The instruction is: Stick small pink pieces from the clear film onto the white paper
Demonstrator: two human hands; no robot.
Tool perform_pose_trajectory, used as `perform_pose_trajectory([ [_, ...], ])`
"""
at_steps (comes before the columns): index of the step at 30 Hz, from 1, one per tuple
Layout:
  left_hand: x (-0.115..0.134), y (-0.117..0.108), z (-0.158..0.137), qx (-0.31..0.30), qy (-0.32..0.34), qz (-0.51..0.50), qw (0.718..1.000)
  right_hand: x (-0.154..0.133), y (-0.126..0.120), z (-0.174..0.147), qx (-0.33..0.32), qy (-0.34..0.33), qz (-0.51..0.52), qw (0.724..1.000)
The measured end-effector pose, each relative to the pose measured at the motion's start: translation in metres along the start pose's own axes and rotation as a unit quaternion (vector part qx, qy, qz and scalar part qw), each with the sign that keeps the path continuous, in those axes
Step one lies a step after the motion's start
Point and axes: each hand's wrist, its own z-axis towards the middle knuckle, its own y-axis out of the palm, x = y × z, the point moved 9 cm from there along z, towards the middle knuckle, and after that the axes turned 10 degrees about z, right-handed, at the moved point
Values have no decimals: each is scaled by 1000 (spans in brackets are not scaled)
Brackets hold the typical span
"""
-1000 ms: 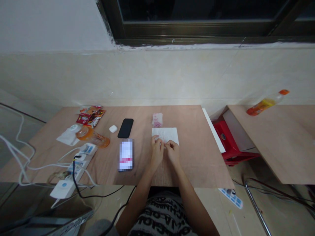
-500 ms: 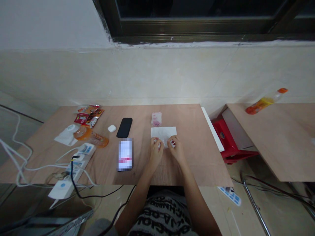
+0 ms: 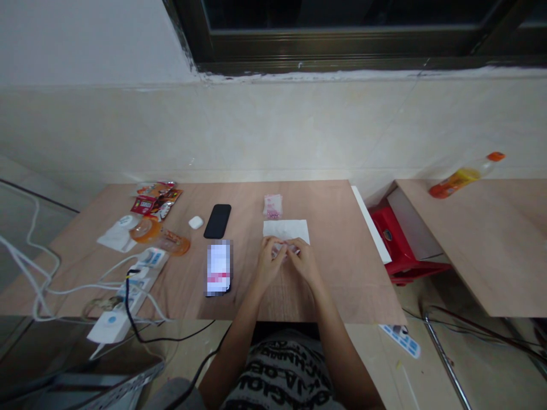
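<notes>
Over the near edge of a white sheet of paper (image 3: 286, 228), my left hand (image 3: 270, 256) and my right hand (image 3: 302, 259) meet with curled fingers. Their fingertips pinch a small, partly see-through thing with reddish bits; the fingers cover most of it, and its kind cannot be made out. Just beyond the paper lies a small clear plastic bag (image 3: 273, 206) with pink contents, touched by neither hand.
To the left lie a black phone (image 3: 217, 221), a lit phone (image 3: 219, 267), a white earbud case (image 3: 195, 222), an orange bottle (image 3: 160, 235), snack wrappers (image 3: 156, 199) and a power strip (image 3: 128, 296) with cables. A drink bottle (image 3: 465, 175) lies on the right-hand table.
My hands have come together, so their fingertips now meet around the small thing. My right hand has turned inward, and the bag beyond the paper stays put.
</notes>
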Motion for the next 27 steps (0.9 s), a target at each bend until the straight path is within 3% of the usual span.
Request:
perform_pose_trajectory([
  [5,-36,7,-1,-4,-125,-129,984,22,-9,2,77,89,171,978],
  [11,-40,0,5,-45,-135,-194,971,36,-6,-4,68,182,269,943],
  [16,-31,-10,10,-102,-144,-190,966,31,1,-4,22,180,257,949],
  [21,-28,-16,12,-84,-152,-196,965,31,9,-1,26,161,247,955],
  [27,-33,-12,4,-59,-178,-232,954,50,31,-11,53,244,391,886],
])
